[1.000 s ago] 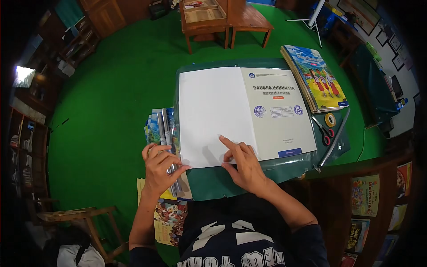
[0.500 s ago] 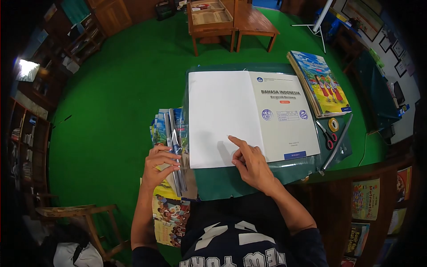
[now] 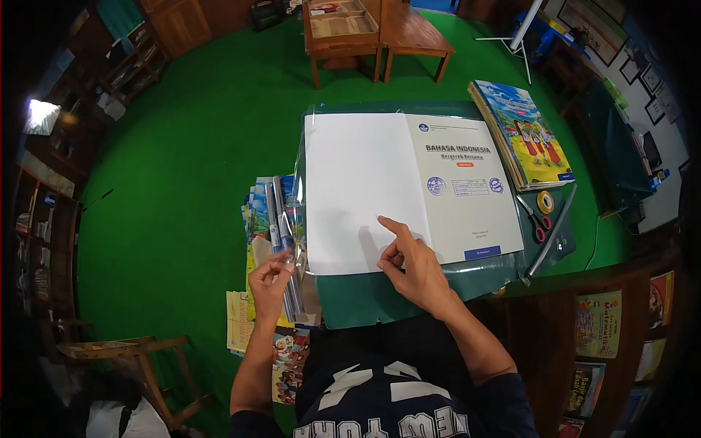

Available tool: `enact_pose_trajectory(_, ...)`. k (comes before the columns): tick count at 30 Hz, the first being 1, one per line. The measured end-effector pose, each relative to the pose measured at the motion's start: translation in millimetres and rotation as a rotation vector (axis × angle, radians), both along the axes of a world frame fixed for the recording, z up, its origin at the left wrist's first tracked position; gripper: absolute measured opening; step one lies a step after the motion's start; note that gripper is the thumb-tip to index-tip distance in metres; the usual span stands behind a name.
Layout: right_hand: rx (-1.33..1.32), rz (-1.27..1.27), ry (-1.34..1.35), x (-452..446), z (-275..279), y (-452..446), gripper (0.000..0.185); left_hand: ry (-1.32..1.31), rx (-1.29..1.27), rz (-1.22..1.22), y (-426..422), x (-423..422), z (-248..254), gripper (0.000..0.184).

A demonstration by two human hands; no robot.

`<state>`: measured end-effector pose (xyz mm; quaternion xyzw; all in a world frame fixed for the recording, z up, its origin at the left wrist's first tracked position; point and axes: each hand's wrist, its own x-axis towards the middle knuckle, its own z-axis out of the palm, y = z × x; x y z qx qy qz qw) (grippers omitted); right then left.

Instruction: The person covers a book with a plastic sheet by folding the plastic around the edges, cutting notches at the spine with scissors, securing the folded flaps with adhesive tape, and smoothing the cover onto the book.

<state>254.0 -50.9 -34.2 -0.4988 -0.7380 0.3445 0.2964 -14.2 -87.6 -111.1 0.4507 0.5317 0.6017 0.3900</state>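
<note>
An open book (image 3: 467,219) lies on the green table cover (image 3: 365,306), its blank white page (image 3: 350,168) at the left. My left hand (image 3: 270,281) pinches the edge of a clear plastic sheet (image 3: 300,212) beside the book's left edge. Below that hand are silvery rolls (image 3: 276,212) on a stack of books. My right hand (image 3: 412,266) hovers at or rests on the lower part of the open book, index finger stretched out over the white page and the other fingers curled, with nothing seen in it.
A stack of books (image 3: 522,135) stands at the table's right, with scissors (image 3: 539,223), yellow tape (image 3: 545,201) and a dark rod (image 3: 551,237) in front. A bookshelf (image 3: 555,321) is at the lower right. Wooden tables (image 3: 416,36) stand ahead on the green floor.
My left hand has moved off the book's lower left corner to the left, and the plastic edge now lifts with it. My right hand has shifted slightly right, its index finger still stretched out.
</note>
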Motion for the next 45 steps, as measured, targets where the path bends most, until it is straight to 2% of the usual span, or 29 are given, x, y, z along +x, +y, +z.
enact_pose_trajectory(2, -0.02, -0.006, 0.003, 0, 2, 1, 0.064, -0.188, -0.195, 0.021, -6, 4, -1, 0.006)
enact_pose_trajectory(8, -0.043, 0.017, -0.003, -1, 7, 3, 0.062, -0.261, -0.201, 0.056, -10, 8, -6, 0.006)
enact_pose_trajectory(13, 0.072, 0.055, -0.045, 3, -2, 6, 0.059, -0.229, -0.135, 0.117, -9, 16, 1, 0.006)
enact_pose_trajectory(17, 0.173, 0.05, -0.072, 3, -3, 6, 0.056, -0.43, -0.182, 0.127, -7, 20, 5, 0.02)
enact_pose_trajectory(23, 0.149, 0.0, -0.077, -1, -5, 5, 0.054, -0.448, -0.101, 0.183, -12, 29, 10, 0.036)
enact_pose_trajectory(27, 0.251, -0.027, -0.104, 0, -6, 7, 0.055, -0.105, -0.241, 0.163, -13, 21, 7, 0.05)
enact_pose_trajectory(28, 0.252, -0.032, -0.106, 0, -5, 8, 0.055, -0.106, -0.239, 0.158, -11, 21, 9, 0.05)
enact_pose_trajectory(32, 0.201, 0.003, -0.105, 2, -2, 11, 0.057, 1.139, 0.143, 0.449, -10, 24, 44, 0.054)
enact_pose_trajectory(34, 0.194, 0.008, -0.118, 2, -2, 12, 0.058, 1.167, 0.23, 0.482, -6, 48, 87, 0.045)
enact_pose_trajectory(35, 0.186, 0.015, -0.125, 2, -1, 13, 0.058, 1.161, 0.23, 0.483, -6, 59, 90, 0.045)
enact_pose_trajectory(37, 0.171, 0.028, -0.14, 2, -1, 14, 0.059, 0.798, 0.372, -0.047, -6, 82, 94, 0.027)
enact_pose_trajectory(39, 0.164, 0.027, -0.135, 3, 0, 15, 0.058, 0.815, 0.396, -0.443, -2, 101, 92, 0.016)
enact_pose_trajectory(42, 0.127, 0.018, -0.102, 3, 0, 14, 0.058, 0.967, 0.506, -0.511, 8, 116, 73, 0.016)
enact_pose_trajectory(45, 0.093, 0.012, -0.088, 5, 0, 15, 0.058, 0.997, 0.48, -0.501, 8, 117, 66, 0.019)
